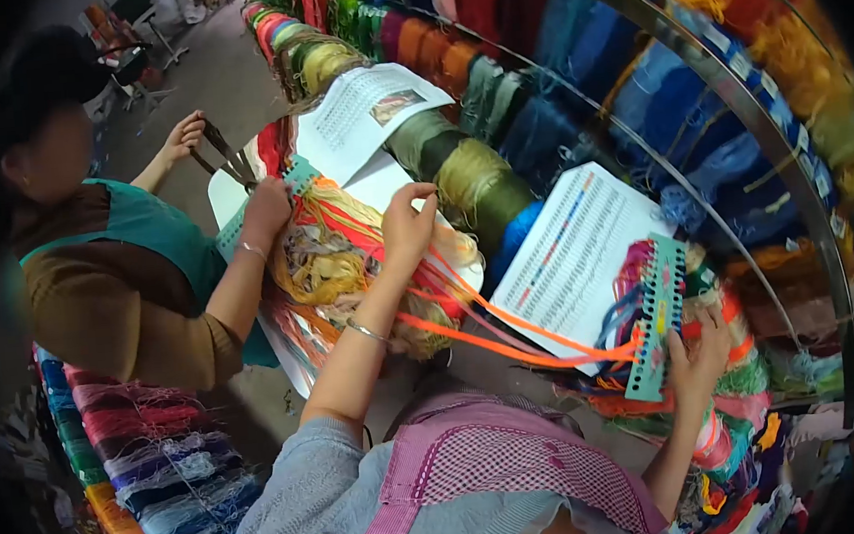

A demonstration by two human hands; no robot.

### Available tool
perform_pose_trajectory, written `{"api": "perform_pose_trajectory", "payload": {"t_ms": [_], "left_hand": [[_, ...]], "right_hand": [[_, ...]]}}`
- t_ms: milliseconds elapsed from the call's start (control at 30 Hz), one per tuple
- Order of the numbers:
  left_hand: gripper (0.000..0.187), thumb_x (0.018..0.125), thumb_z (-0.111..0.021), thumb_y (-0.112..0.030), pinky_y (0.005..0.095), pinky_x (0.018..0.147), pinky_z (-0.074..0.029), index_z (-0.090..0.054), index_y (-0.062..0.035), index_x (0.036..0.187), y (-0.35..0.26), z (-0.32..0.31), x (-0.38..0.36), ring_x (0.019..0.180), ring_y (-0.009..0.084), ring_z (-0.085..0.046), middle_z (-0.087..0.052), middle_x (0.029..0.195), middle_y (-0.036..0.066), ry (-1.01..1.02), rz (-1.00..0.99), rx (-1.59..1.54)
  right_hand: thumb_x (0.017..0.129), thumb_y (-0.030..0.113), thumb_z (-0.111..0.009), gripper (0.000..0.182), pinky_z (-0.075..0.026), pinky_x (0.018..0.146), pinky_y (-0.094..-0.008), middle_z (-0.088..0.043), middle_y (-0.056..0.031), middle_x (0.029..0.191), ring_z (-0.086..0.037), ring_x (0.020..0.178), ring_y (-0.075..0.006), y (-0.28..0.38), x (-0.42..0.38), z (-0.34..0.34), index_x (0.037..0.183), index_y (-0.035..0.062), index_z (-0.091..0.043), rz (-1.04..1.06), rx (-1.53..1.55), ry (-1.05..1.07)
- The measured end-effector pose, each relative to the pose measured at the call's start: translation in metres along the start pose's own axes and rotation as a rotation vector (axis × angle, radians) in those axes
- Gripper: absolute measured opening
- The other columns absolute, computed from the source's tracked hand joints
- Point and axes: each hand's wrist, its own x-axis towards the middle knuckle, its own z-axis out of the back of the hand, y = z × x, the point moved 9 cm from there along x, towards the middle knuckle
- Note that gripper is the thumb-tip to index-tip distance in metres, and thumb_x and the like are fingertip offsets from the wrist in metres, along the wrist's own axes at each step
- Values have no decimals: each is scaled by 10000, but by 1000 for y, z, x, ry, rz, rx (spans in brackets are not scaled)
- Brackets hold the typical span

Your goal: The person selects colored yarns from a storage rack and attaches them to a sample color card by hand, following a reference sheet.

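My left hand is raised over the middle, its fingers closed on bright orange thread. The strands run slackly from near that hand across to a green thread card with punched holes along its edges. At the card's right edge, my right hand grips it, the thumb near the edge and the other fingers partly hidden. Blue and magenta threads hang from the card's holes. Behind the card lies a printed sheet with rows of small symbols.
A co-worker on the left holds dark thread and another green thread card. Beside them are loose yellow and red skeins and another printed sheet. Racks of coloured yarn and a curved metal rail stand right.
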Motion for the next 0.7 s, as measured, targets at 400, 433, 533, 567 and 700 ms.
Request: {"api": "perform_pose_trajectory", "payload": {"t_ms": [400, 433, 533, 567, 700], "left_hand": [[269, 857, -602, -188, 430, 892, -438, -621, -68, 1097, -6, 71, 158, 1021, 354, -545, -607, 1112, 142, -271, -300, 331], [287, 868, -589, -184, 427, 909, -431, -614, -68, 1130, -1, 78, 184, 1036, 360, -542, -605, 1142, 145, -299, -321, 314], [339, 892, -552, -226, 431, 937, -418, -589, -61, 1186, 26, 83, 256, 1074, 362, -531, -599, 1167, 151, -365, -406, 471], [351, 897, -544, -243, 437, 936, -418, -583, -65, 1197, 43, 79, 270, 1088, 361, -526, -596, 1176, 151, -399, -431, 549], [265, 889, -567, -250, 454, 850, -458, -592, -62, 1075, 59, 68, 267, 1002, 371, -578, -617, 1051, 177, -150, -229, 454]], "right_hand": [[684, 87, -760, 330, -386, 947, -430, -600, -129, 1106, -512, 1089, -336, 242, 89, -80, 993, 55, -646, 557, 404, 325], [692, 88, -760, 305, -399, 937, -421, -607, -121, 1092, -523, 1066, -329, 258, 92, -88, 975, 52, -652, 600, 476, 359], [717, 105, -754, 264, -430, 902, -383, -626, -105, 1046, -541, 1030, -308, 295, 107, -116, 957, 50, -660, 687, 564, 475], [726, 108, -748, 249, -430, 903, -382, -631, -104, 1031, -545, 1023, -302, 305, 115, -124, 952, 50, -661, 692, 595, 514], [779, 159, -708, 198, -448, 896, -387, -648, -118, 976, -578, 992, -300, 339, 162, -157, 937, 48, -665, 713, 672, 553]]}}
